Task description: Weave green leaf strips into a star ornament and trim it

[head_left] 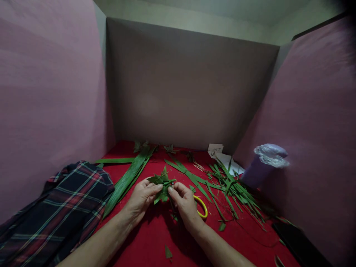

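Both hands meet over a red cloth (pixel 155 237). My left hand (pixel 141 198) pinches the left side of a small folded green leaf piece (pixel 162 183). Pinching the same leaf piece from the right is my right hand (pixel 185 205), fingers curled. Just behind the right hand, a pair of scissors lies on the cloth, with only its yellow handle loop (pixel 202 209) showing.
Long green leaf strips (pixel 128 178) lie left of the hands, and a heap of cut strips (pixel 233 187) lies right. A plaid cloth (pixel 63 207) sits at left. A purple plastic-topped container (pixel 263 163), white paper (pixel 219 152) and a dark flat object (pixel 297 243) stand right. Cardboard walls enclose the space.
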Demonstrator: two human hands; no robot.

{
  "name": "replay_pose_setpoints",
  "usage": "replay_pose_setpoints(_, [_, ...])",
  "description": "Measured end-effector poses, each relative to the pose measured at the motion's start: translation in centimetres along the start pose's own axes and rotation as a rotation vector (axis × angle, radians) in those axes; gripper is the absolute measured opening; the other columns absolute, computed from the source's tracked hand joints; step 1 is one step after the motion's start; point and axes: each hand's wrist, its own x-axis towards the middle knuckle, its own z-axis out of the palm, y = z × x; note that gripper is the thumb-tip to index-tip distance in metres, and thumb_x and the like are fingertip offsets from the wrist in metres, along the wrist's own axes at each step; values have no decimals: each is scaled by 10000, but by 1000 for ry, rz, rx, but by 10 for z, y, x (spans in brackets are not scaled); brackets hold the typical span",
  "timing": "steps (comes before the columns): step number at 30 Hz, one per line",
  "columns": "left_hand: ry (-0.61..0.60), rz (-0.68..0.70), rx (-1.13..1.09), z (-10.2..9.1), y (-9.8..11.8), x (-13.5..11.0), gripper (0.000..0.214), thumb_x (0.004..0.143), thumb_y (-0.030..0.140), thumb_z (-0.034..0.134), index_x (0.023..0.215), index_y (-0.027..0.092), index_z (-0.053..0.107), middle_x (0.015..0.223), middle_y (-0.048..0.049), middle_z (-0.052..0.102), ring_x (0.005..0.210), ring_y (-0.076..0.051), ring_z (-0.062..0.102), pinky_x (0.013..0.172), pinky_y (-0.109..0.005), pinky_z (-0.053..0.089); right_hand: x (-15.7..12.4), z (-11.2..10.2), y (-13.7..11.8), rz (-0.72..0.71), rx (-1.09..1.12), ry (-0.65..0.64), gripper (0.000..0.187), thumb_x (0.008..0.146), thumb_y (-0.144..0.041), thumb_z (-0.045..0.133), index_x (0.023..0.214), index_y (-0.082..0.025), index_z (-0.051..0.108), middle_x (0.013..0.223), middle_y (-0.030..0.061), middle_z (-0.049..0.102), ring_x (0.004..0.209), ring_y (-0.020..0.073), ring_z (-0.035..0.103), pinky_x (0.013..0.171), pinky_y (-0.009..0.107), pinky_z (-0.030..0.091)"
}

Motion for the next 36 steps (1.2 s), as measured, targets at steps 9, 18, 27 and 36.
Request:
replay_pose_setpoints(9, [-34, -25, 69, -1, -5, 0, 285, 595, 230, 760, 822, 118, 630, 717, -59, 677, 631, -168, 638, 625, -287, 498, 2, 2, -1, -17, -29, 40, 264, 733, -351, 600, 568, -180, 486, 499, -66, 416, 477, 90, 353, 469, 203, 312])
replay_pose_setpoints(18, [-12, -33, 90, 1, -1, -1, 237, 653, 282, 725, 818, 133, 642, 772, -67, 695, 666, -164, 646, 619, -265, 512, 2, 0, 2, 2, -29, 52, 252, 747, -381, 591, 610, -189, 503, 484, -71, 411, 419, 82, 308, 402, 205, 262])
replay_pose_setpoints(27, [51, -35, 101, -2, 6, -3, 185, 642, 245, 720, 712, 118, 605, 730, -71, 680, 639, -169, 637, 618, -294, 522, 3, -1, 6, -41, -80, 56, 282, 760, -415, 602, 625, -177, 530, 524, -50, 439, 467, 96, 369, 439, 206, 314])
replay_pose_setpoints(36, [247, 37, 64, -18, 10, 13, 299, 547, 207, 791, 578, 136, 503, 516, 23, 552, 448, -75, 512, 423, -186, 448, 10, -9, 12, -122, -157, 280, 353, 851, -501, 426, 719, -187, 521, 639, -5, 518, 547, 132, 462, 490, 224, 372])
